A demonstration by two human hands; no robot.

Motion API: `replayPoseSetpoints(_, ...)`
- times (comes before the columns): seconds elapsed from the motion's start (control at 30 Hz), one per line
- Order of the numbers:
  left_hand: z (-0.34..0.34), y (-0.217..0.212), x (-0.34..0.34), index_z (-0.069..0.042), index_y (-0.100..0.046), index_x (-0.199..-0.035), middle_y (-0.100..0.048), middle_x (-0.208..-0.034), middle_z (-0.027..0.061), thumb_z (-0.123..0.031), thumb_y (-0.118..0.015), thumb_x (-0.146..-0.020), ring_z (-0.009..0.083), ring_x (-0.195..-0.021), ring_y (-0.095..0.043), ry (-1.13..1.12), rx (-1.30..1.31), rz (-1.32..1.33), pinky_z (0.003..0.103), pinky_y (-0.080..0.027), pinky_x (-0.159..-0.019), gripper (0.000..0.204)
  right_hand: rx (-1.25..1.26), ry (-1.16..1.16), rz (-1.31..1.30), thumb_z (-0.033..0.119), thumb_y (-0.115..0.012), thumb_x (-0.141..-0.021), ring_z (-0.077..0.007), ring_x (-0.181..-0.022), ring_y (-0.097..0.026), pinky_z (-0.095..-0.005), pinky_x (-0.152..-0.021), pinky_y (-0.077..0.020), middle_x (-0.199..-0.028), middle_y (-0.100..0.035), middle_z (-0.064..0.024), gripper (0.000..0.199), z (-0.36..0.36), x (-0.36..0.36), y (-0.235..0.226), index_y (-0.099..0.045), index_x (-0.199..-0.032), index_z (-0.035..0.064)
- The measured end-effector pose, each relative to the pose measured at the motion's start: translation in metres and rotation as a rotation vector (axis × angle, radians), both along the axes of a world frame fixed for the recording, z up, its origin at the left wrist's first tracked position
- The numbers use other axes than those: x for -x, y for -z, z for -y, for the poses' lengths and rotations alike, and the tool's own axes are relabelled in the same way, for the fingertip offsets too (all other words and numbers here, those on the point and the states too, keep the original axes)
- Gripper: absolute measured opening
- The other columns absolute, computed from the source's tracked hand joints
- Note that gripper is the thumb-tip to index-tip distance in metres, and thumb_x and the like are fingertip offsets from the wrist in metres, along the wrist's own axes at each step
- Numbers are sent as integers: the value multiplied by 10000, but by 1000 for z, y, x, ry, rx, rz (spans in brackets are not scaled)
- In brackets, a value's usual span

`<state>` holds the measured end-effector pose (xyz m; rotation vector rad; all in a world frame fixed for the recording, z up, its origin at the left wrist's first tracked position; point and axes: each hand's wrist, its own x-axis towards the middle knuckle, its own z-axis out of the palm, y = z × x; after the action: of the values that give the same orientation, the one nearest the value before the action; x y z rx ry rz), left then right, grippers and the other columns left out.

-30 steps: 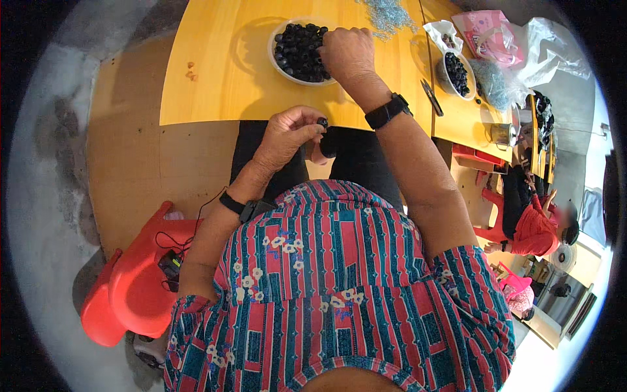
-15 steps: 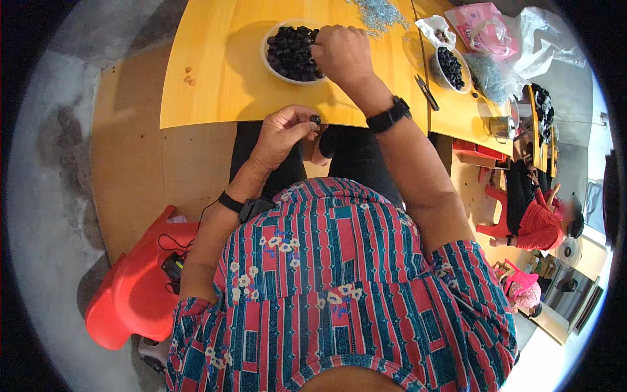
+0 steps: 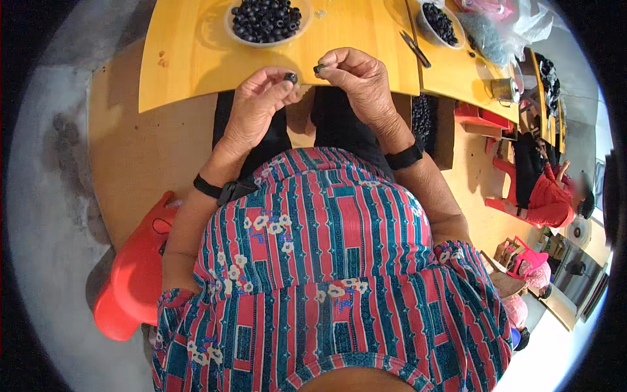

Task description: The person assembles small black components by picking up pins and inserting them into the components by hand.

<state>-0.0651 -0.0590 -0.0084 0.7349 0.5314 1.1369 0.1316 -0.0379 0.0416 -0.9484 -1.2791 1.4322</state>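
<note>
Over the front edge of the yellow table (image 3: 196, 68), my left hand (image 3: 255, 108) pinches a small black ring-like part (image 3: 290, 78) between thumb and fingertips. A little to its right, my right hand (image 3: 366, 88) grips another small black part (image 3: 319, 68) with thumb and forefinger. The two parts face each other with a short gap between them. Beyond my hands stands a clear round bowl (image 3: 243, 39) filled with loose black parts (image 3: 268, 19), several showing a hole through the middle.
Dark tweezers or snips (image 3: 415, 49) lie to the right of my hands. Past them are a second bowl of black parts (image 3: 439, 25), plastic bags (image 3: 486, 32) and a metal cup (image 3: 504, 89). A red chair (image 3: 134, 274) stands at my left. Another person (image 3: 548, 202) sits far right.
My right hand has come back from the bowl toward my left hand, now with a black part in its fingertips. The whole view has shifted, putting the bowl nearer the upper edge.
</note>
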Motion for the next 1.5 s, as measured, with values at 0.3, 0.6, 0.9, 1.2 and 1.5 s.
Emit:
replayPoseSetpoints(0.3, 3, -9, -6, -25, -585, -1065, -619, -937, 47, -60, -576, -887, 138, -854, -602, 46, 18, 103, 351, -525, -826, 182, 24, -74, -32, 11, -631, -831, -87, -782, -617, -224, -757, -501, -860, -664, -32, 111, 11, 7, 18, -641, -937, -20)
replayPoseSetpoints(0.6, 1, -3, -6, -5, -583, -1058, -618, -960, 73, -58, -559, -897, 145, -867, -603, 70, 33, 90, 332, -526, -830, 171, -181, 103, 235, 44, -659, -807, -90, -772, -630, -226, -696, -521, -827, -670, -53, 156, 23, 16, 16, -661, -953, -12)
replayPoseSetpoints(0.9, 0, -1, -6, 4, -577, -1077, -608, -1083, 144, -61, -548, -901, 206, -1011, -590, 62, 25, 37, 335, -503, -869, 190, -209, 132, 176, 51, -722, -739, -91, -722, -619, -225, -663, -522, -788, -641, -35, 215, 25, 19, 26, -665, -942, 14)
replayPoseSetpoints(1.2, 4, 3, -7, -10, -590, -1079, -610, -1075, 88, -71, -561, -898, 178, -987, -589, 62, 18, 17, 329, -486, -878, 194, -328, 197, 421, 75, -732, -720, -117, -735, -632, -251, -673, -514, -786, -648, -62, 226, 27, 22, 24, -674, -935, 39)
replayPoseSetpoints(1.5, 5, 5, -8, -20, -583, -1072, -612, -1028, 62, -89, -561, -904, 135, -910, -590, 39, 29, 64, 315, -498, -859, 183, -185, 192, 258, 59, -633, -820, -109, -781, -629, -241, -707, -507, -841, -676, -64, 145, 28, 24, 32, -666, -949, 2)
